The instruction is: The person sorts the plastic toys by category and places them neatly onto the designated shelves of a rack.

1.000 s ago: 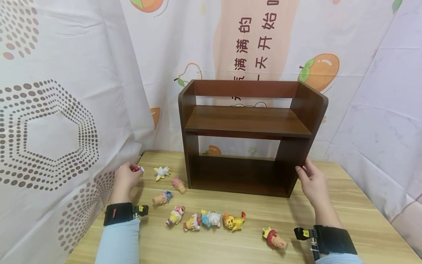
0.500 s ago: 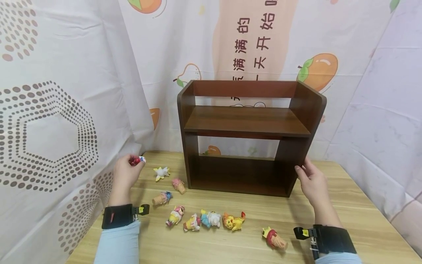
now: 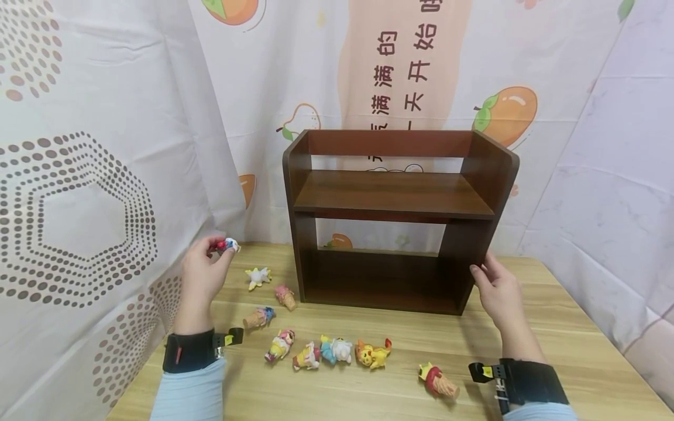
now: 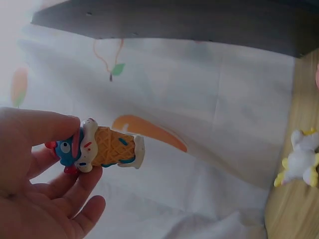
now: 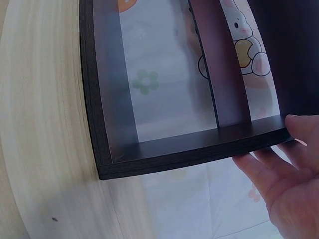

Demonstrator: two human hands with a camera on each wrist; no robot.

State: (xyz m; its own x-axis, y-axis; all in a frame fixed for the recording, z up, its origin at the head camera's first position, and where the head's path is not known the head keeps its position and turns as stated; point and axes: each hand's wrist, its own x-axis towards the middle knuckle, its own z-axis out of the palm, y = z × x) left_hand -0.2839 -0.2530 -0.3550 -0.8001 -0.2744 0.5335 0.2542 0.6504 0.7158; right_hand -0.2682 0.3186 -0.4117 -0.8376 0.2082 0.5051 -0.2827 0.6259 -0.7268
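Note:
My left hand is raised above the table's left side and pinches a small ice-cream-cone figurine between thumb and fingers. The left wrist view shows it as an orange waffle cone with a blue and red character on top. My right hand holds the right side panel of the dark brown two-level wooden shelf, thumb on the front edge; in the right wrist view its fingers lie along the panel. Both shelf levels hold nothing.
Several small figurines lie on the wooden table: a white star one, a pink cone, another cone, a row of lying figures and a red-topped cone. Printed curtains hang close on three sides.
My left hand has lifted the cone figurine off the table and carried it a little up and to the right. The right hand stays on the shelf's side panel.

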